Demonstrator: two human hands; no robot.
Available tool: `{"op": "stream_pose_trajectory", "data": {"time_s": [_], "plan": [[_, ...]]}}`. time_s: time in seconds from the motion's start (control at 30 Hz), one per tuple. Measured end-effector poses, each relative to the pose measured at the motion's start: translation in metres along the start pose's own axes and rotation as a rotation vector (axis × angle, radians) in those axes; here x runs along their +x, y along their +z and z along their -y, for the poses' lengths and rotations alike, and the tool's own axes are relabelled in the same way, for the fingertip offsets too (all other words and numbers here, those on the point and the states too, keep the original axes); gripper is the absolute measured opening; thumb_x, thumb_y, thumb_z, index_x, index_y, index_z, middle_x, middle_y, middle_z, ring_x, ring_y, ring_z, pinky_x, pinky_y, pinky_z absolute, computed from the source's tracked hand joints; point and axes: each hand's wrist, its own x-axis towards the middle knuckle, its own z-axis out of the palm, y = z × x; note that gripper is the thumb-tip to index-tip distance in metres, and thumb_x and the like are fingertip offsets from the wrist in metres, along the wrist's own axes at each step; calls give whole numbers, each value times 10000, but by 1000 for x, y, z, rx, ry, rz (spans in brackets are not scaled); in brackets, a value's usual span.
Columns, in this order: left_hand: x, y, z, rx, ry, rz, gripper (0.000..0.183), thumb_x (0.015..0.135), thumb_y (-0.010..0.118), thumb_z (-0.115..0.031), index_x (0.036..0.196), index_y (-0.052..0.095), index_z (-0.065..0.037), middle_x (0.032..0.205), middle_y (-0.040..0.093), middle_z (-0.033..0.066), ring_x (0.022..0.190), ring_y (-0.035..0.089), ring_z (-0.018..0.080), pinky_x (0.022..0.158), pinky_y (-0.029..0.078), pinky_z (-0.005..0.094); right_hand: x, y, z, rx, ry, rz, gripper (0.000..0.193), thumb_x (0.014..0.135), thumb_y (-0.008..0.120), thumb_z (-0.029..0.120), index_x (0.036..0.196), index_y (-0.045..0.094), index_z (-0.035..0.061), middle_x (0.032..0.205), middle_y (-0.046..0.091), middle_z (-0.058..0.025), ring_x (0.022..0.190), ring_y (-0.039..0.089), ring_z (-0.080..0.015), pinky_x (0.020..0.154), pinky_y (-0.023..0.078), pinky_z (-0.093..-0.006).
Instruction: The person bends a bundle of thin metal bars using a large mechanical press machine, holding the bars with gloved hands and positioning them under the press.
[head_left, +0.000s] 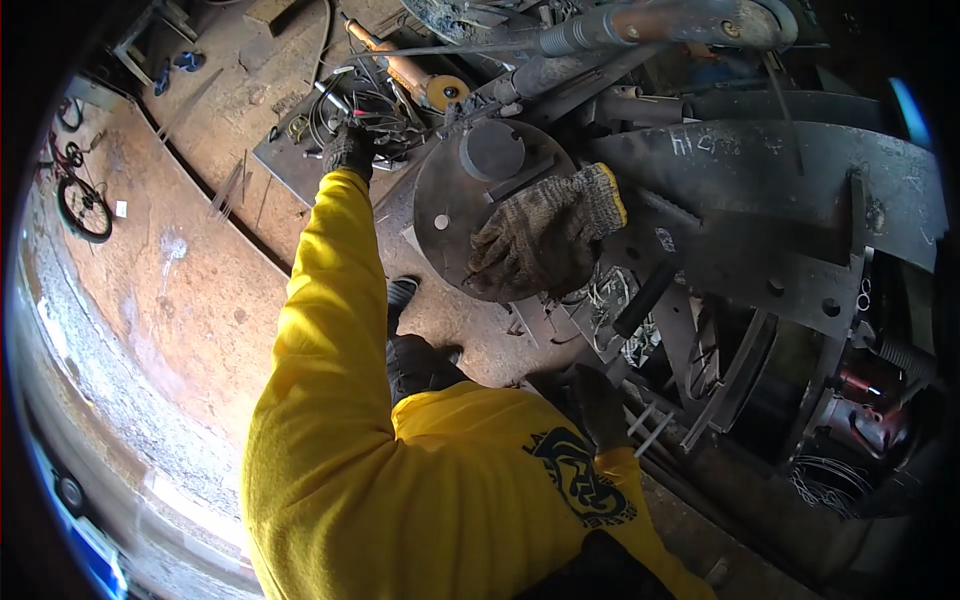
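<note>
My left hand (348, 152), in a dark knitted glove, reaches to a heap of thin cables and metal tools (385, 118) on a dark metal plate. Its fingers look curled in among them; what they hold is hidden. Just beyond lies an orange angle grinder (408, 72) with a yellowish disc. My right hand (598, 408), dark and in shadow, hangs low beside my body, its fingers not readable. A loose grey knitted work glove (545, 235) with a yellow cuff rests on a round steel plate (440, 190). Also on that plate is a smaller steel disc (492, 150).
Large curved steel plates (740, 150) and a thick pipe (680, 22) crowd the right and far side. A dark bar (645, 300) juts toward me. Coiled wire (830, 485) lies at lower right. On the left, a bicycle (82, 205) stands on the brown floor (190, 330).
</note>
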Motion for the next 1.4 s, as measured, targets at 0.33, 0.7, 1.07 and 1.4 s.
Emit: {"op": "stream_pose_trajectory", "data": {"time_s": [0.33, 0.7, 1.07, 1.4], "plan": [[31, 60, 50, -1043, -532, -250, 467, 842, 712, -274, 1216, 651, 0, 934, 722, 229, 822, 714, 345, 693, 563, 423, 9, 2, 4, 335, 329, 25, 350, 1034, 574, 271, 1281, 633, 30, 1087, 704, -73, 955, 687, -159, 845, 538, -315], [-130, -30, -11, -450, -379, -194, 386, 905, 540, -230, 1220, 598, -15, 1212, 658, 274, 1161, 601, 472, 963, 488, 492, 10, 0, 34, 327, 267, -7, 385, 989, 617, 245, 1301, 630, 20, 1050, 729, -105, 827, 675, -182, 789, 543, -327], [-272, 125, 50, -513, 103, 874, 368, 893, 669, -199, 1223, 639, -40, 1059, 710, 145, 810, 707, 223, 732, 569, 363, -30, 7, 14, 407, 425, -99, 535, 966, 562, 498, 1292, 650, 83, 1241, 692, -165, 1138, 655, -338, 1017, 488, -413], [-324, 40, -151, 197, 881, 1068, 425, 951, 625, -229, 1316, 600, -13, 1294, 655, 183, 1191, 626, 336, 1024, 486, 385, -145, 56, -80, 459, 565, -767, 436, 1019, 557, 387, 1268, 653, 42, 1182, 712, -160, 1084, 680, -313, 988, 519, -372]]}}
